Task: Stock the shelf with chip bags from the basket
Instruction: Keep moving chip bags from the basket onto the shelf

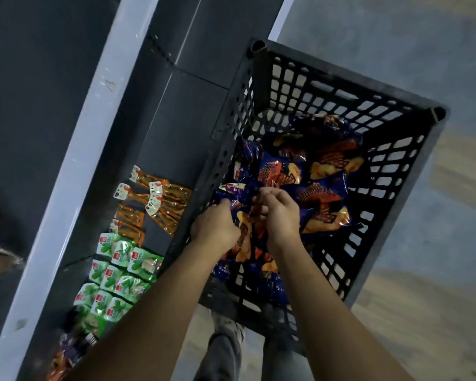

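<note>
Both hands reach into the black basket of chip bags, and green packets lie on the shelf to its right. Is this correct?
No: the head view shows the green packets on the shelf to the left of the black basket, not its right. The rest is correct.

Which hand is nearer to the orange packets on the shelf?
Left. The left hand is at the basket's shelf-side wall, just across it from the orange packets; the right hand lies farther into the basket, among the chip bags.
</note>
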{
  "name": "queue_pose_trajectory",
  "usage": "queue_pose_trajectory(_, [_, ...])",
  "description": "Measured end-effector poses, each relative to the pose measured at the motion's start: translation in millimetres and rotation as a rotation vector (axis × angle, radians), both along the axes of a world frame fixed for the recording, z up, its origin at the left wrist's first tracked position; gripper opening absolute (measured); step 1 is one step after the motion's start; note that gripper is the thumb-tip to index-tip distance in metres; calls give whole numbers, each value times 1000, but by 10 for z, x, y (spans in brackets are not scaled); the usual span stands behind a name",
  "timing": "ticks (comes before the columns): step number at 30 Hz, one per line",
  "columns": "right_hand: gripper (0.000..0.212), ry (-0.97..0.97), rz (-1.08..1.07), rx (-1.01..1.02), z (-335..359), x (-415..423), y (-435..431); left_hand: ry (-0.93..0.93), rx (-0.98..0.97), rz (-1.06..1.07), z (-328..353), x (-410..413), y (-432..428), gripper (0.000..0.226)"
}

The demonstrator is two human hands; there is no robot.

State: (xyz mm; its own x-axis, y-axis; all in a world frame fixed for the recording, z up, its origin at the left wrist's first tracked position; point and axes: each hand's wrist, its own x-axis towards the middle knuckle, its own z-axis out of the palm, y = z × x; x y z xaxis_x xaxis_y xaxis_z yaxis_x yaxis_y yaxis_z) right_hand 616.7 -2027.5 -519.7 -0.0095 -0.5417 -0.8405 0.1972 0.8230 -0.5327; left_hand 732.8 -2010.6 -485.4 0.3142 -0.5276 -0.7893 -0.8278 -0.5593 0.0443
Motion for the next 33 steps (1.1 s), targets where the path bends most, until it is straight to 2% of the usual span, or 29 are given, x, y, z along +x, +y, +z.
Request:
queue_pose_trajectory(4, [9,80,104,-57,79,13,-38,89,-76,-12,206,31,-113,33])
queue_pose_trajectory(8, [22,126,253,-190,341,6,-199,146,-195,-88,594,34,-430,36])
queue_pose_trajectory(10, [28,135,261,-217,533,-20,-321,157,-255,-140,778,18,-599,35])
queue_pose_trajectory(14, [26,99,133,-254,1015,-149,-606,246,-395,-101,1211,-21,-824,39])
queue_pose_trajectory(17, [29,76,-12,-312,1432,-175,-783,304,-650,-13,1617,-47,-922,46])
queue_pose_trajectory(21, [31,-19,-213,-357,2032,-117,-1011,152,-979,25,2304,25,-974,46])
queue_pose_trajectory(24, [27,-97,-293,-453,2492,-24,-1144,96,-1102,28,2738,147,-969,63])
queue_pose_trajectory(27, [27,-203,-409,-488,2964,87,-1255,160,-1151,197,3110,207,-939,87])
queue_pose_trajectory(29, [24,-275,-454,-508,3241,173,-1305,266,-1121,375,3345,221,-912,95])
queue_pose_trajectory(33, [24,-425,-459,-570,3741,408,-1307,653,-1173,699,3744,334,-823,71])
